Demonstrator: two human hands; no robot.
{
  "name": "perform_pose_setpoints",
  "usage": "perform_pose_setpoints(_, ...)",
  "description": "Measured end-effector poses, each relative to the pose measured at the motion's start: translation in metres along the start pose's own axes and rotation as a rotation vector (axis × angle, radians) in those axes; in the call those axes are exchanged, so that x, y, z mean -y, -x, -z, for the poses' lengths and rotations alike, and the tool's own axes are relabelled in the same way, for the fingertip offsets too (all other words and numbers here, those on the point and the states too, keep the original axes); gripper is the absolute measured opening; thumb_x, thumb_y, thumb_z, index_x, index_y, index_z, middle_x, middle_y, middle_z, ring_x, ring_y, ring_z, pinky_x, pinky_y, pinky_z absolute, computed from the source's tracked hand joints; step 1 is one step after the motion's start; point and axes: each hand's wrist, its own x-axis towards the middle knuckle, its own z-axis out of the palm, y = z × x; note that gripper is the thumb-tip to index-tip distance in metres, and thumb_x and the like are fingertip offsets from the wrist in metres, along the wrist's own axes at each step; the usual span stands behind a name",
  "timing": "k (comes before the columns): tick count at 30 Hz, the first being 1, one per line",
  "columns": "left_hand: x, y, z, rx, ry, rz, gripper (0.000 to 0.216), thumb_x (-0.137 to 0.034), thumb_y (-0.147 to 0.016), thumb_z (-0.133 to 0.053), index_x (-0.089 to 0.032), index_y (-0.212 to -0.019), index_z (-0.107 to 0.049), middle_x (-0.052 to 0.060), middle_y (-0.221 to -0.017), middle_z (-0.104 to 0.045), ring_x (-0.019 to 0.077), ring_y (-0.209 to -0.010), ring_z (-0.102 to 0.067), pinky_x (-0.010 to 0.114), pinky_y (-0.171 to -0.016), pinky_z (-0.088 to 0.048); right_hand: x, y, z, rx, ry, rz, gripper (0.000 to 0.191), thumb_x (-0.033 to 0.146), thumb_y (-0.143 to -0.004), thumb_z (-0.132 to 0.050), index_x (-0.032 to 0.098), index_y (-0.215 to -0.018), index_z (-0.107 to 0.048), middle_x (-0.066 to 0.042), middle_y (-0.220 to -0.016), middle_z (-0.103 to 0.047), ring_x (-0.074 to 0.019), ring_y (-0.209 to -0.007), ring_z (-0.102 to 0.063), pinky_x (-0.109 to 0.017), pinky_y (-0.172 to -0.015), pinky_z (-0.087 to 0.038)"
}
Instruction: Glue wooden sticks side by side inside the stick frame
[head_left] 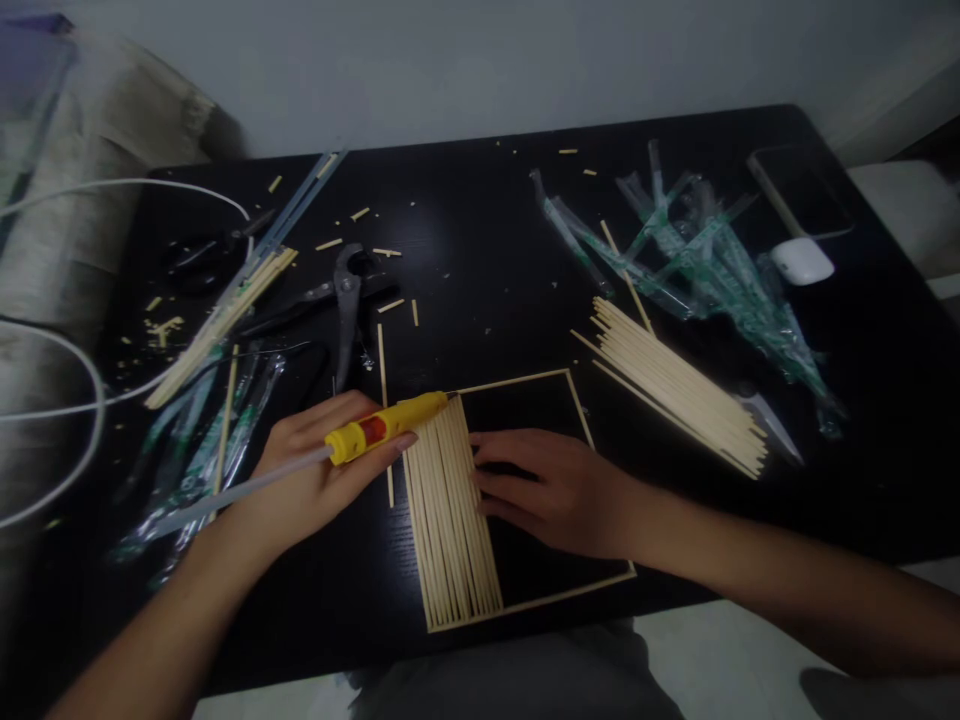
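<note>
My left hand (pixel 307 475) is wrapped round a yellow glue gun (pixel 386 425). A pale glue stick (pixel 247 490) trails out of its back end over my wrist. The nozzle points at the top end of a row of wooden sticks (pixel 450 520), laid side by side on the left part of a rectangular stick frame (pixel 517 380). My right hand (pixel 547 490) lies over the frame's open part. Its fingers are stretched out, slightly apart, with the tips against the row's right edge.
A bundle of loose wooden sticks (pixel 675 385) lies right, beside a blade (pixel 772 425) and plastic wrappers (pixel 705 240). A phone (pixel 799 190) and white case (pixel 802 261) are farther back. Pliers (pixel 347 300), more sticks (pixel 225 325), offcuts and a white cable (pixel 101 400) occupy the left.
</note>
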Motion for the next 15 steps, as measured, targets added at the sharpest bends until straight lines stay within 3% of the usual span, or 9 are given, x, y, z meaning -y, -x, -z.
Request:
perform_pose_setpoints(7, 0.0020, -0.0016, 0.0081, 0.066, 0.005, -0.126, 0.033, -0.039, -0.114, -0.060, -0.021, -0.087, -0.065, 0.000, -0.081, -0.070, 0.0128, -0.064, -0.067, 0.025, -0.054, -0.051, -0.0002, 0.0003, -0.0008, 0.000, -0.018, -0.003, 0.011, 0.017, -0.106, -0.074, 0.009, -0.112, -0.078, -0.018, -0.122, -0.082, -0.0263, -0.130, -0.078, -0.039, -0.111, -0.067)
perform_pose_setpoints(15, 0.0019, -0.0012, 0.0065, 0.011, -0.031, -0.041, 0.031, -0.042, -0.113, -0.061, -0.023, -0.089, -0.067, -0.001, -0.080, -0.069, 0.0140, -0.064, -0.068, 0.026, -0.058, -0.056, 0.0001, 0.0003, -0.0001, 0.001, -0.013, 0.000, 0.012, 0.019, -0.109, -0.071, 0.009, -0.112, -0.078, -0.016, -0.117, -0.083, -0.0267, -0.127, -0.079, -0.042, -0.107, -0.070)
